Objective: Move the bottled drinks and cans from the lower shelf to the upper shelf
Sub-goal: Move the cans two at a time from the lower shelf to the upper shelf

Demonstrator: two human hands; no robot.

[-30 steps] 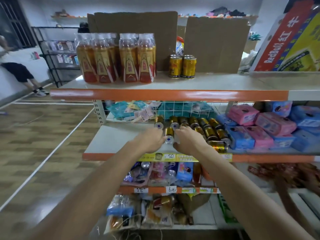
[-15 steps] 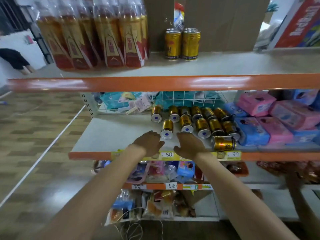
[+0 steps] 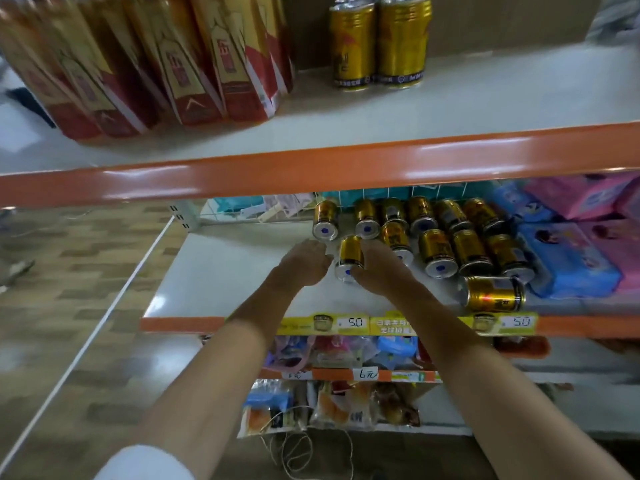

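Two hands reach onto the lower shelf [image 3: 221, 271], flanking one gold can [image 3: 349, 258] that lies on its side in front of a cluster of like cans [image 3: 453, 237]. Left hand [image 3: 303, 266]: fingers together, loosely bent, tips just beside the can. Right hand [image 3: 382, 270]: fingers against the can's right side; whether they curl round it cannot be told. Two upright cans [image 3: 379, 46] stand on the upper shelf [image 3: 450, 109].
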